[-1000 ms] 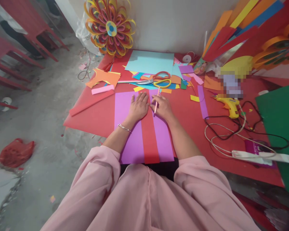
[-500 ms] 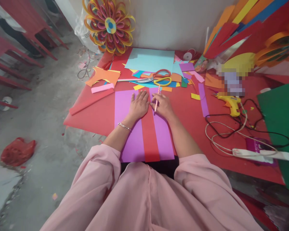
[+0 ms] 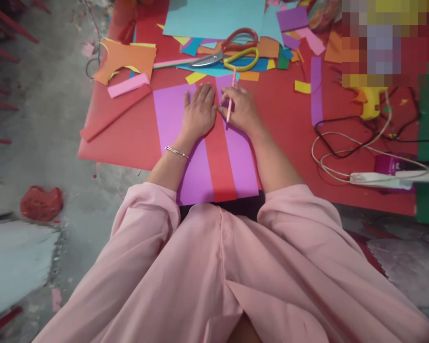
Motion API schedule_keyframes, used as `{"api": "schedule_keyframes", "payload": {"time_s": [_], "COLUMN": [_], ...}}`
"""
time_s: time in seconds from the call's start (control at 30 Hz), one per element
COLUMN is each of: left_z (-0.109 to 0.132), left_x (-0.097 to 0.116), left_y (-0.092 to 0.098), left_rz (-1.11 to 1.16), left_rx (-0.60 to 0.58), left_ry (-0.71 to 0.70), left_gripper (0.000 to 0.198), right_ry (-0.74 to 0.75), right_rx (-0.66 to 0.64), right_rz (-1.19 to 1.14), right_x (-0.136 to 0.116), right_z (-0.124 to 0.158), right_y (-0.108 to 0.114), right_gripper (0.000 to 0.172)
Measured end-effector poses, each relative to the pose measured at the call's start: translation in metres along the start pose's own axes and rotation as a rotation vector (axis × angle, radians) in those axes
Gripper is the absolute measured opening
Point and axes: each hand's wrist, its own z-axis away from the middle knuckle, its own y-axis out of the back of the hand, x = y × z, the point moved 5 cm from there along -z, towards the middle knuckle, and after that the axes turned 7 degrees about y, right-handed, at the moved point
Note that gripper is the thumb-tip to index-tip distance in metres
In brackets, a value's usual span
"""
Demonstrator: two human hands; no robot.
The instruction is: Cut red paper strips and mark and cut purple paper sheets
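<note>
A purple paper sheet (image 3: 171, 119) lies on the red board (image 3: 128, 138) in front of me, with a red paper strip (image 3: 219, 162) laid lengthwise down its middle. My left hand (image 3: 199, 113) rests flat on the purple sheet and the strip's left edge, fingers stretched out. My right hand (image 3: 240, 108) is closed around a pink pencil (image 3: 230, 97), whose lower tip touches the paper at the strip's right edge. Both hands sit side by side near the sheet's far end.
Scissors (image 3: 232, 50) with red and yellow handles lie on paper scraps beyond my hands. A light blue sheet (image 3: 214, 16) is farther back. An orange cut-out (image 3: 127, 57) and pink strip (image 3: 127, 85) lie left. A yellow glue gun (image 3: 372, 100), cables (image 3: 343, 143) and a power strip (image 3: 386, 178) lie right.
The view has tilted down, so everything sits higher in the frame and the paper flower is out of sight. My hands stay in place on the paper.
</note>
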Motion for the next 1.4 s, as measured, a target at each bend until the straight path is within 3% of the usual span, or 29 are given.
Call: {"api": "schedule_keyframes", "payload": {"time_s": [0.17,0.3,0.47,0.57,0.7,0.77,0.83,0.93,1.03,1.13,1.27,1.4], "left_z": [0.000,0.000,-0.001,-0.002,-0.003,-0.003,-0.003,-0.001,-0.002,-0.004,-0.006,0.001], "left_x": [0.001,0.002,0.000,-0.002,-0.002,-0.002,-0.001,0.000,0.000,-0.001,-0.002,0.005], "left_y": [0.003,0.003,0.002,0.001,0.000,0.001,0.001,0.003,0.002,0.000,-0.002,0.003], "left_rz": [0.031,0.005,0.011,0.042,0.067,0.055,0.035,0.033,0.064,0.069,0.027,-0.039], "left_rx": [-0.031,-0.046,-0.034,-0.028,-0.033,-0.031,-0.023,-0.014,-0.024,-0.037,0.001,0.061], "left_ry": [0.024,0.024,0.025,0.024,0.024,0.021,0.023,0.036,0.042,0.016,-0.018,-0.050], "left_gripper": [0.062,0.061,0.062,0.064,0.066,0.067,0.067,0.069,0.073,0.074,0.066,0.061], "right_ry": [-0.024,-0.039,-0.049,-0.082,-0.149,-0.119,-0.044,0.087,0.170,0.171,0.191,0.315], "right_rx": [-0.012,-0.040,-0.183,-0.264,-0.126,-0.049,0.018,0.009,-0.138,-0.236,-0.218,-0.176], "right_rz": [0.019,0.029,-0.054,-0.114,-0.188,-0.071,0.126,0.313,0.368,0.363,0.345,0.376], "right_x": [-0.004,-0.025,-0.073,-0.103,-0.138,-0.158,-0.178,-0.197,-0.195,-0.182,-0.177,-0.194], "right_z": [-0.002,0.004,0.057,0.101,0.140,0.152,0.163,0.180,0.201,0.221,0.234,0.226], "right_y": [0.001,0.008,0.031,0.050,0.082,0.099,0.116,0.131,0.123,0.101,0.071,0.067], "right_gripper": [0.041,0.033,0.043,0.035,0.027,0.034,0.028,0.018,0.015,0.017,0.028,0.024]}}
